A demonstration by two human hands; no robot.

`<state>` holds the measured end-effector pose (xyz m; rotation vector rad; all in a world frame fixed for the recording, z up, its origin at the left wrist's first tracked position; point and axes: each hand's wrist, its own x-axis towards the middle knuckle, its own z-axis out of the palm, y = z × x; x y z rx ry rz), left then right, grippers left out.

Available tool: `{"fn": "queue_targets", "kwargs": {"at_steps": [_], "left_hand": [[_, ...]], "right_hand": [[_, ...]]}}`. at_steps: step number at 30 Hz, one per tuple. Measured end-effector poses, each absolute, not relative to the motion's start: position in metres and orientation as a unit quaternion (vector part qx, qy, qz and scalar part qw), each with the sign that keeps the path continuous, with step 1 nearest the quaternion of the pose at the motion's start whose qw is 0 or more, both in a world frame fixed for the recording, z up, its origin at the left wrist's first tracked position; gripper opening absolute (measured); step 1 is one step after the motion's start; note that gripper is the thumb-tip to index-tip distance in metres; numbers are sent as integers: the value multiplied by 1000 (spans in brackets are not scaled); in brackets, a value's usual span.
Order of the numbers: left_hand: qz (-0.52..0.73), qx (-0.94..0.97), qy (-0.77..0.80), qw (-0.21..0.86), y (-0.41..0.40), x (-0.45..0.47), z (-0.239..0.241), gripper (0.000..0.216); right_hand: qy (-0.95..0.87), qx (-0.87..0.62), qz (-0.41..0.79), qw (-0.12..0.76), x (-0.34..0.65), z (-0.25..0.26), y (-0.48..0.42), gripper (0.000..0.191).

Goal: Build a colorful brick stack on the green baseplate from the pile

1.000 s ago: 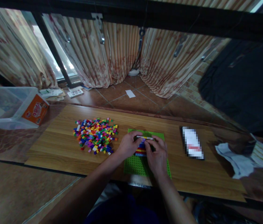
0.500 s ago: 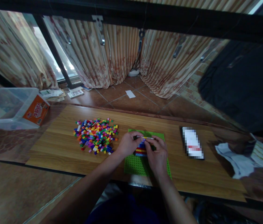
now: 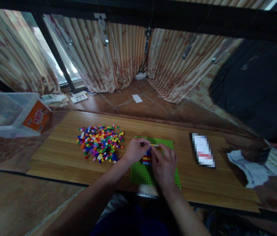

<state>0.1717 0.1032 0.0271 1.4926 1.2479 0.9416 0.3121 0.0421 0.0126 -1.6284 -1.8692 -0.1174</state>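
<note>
A build of small toy bricks [image 3: 147, 160], with blue, red and yellow rows, sits on the green studded baseplate [image 3: 142, 175]. Its upper part is half hidden by my fingers; a white and yellow strip [image 3: 154, 145] shows at the far edge. My left hand [image 3: 136, 151] is closed at the far left of the build, thumb and forefinger pinched on it. From the right, my right hand [image 3: 164, 162] is closed too, its thumb and fingertips against the top rows beside the left thumb. Any single brick between the fingertips is too small to make out.
Loose coloured bricks [image 3: 100, 142] lie heaped left of the baseplate on the wooden board [image 3: 57, 154]. A phone [image 3: 203, 150] with a blurred screen lies to the right, then crumpled paper [image 3: 248, 168]. A clear plastic bin [image 3: 12, 127] stands at far left.
My right hand's fingers have drawn in slightly, with its thumb and forefinger shifted left on the build. My left hand stays nearly in place.
</note>
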Motion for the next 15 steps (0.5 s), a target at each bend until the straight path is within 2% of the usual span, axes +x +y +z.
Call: {"fn": "queue_targets", "kwargs": {"at_steps": [9,15], "left_hand": [[385,623,509,453,101,170,25,16],[413,642,519,385,89,165,22,24]], "right_hand": [[-739,-619,-29,266,310,19,32,36],[-744,-605,-26,283,317,13,26,39]]}}
